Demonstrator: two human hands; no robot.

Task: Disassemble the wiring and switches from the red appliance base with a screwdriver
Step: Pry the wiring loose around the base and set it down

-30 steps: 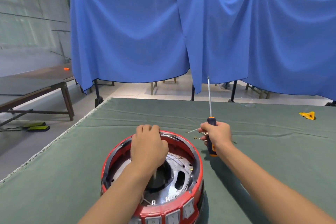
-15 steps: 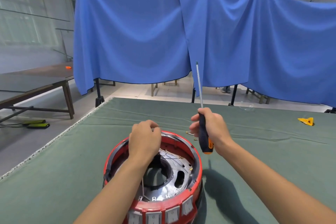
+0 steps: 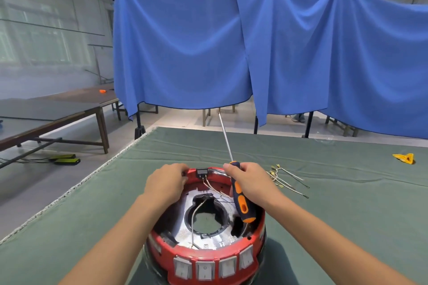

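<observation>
Here, left hand [image 3: 165, 184] gripping red base [image 3: 208, 254] rim, right hand [image 3: 251, 180] holding screwdriver [image 3: 239, 196]

Round plastic appliance base [image 3: 206, 254]: red, with white rocker switches [image 3: 205, 269]. Screwdriver handle [image 3: 240, 201]: dark blue and orange. Table cloth [image 3: 324, 192]: plain green. Hanging drapes [image 3: 185, 53]: plain blue.
</observation>
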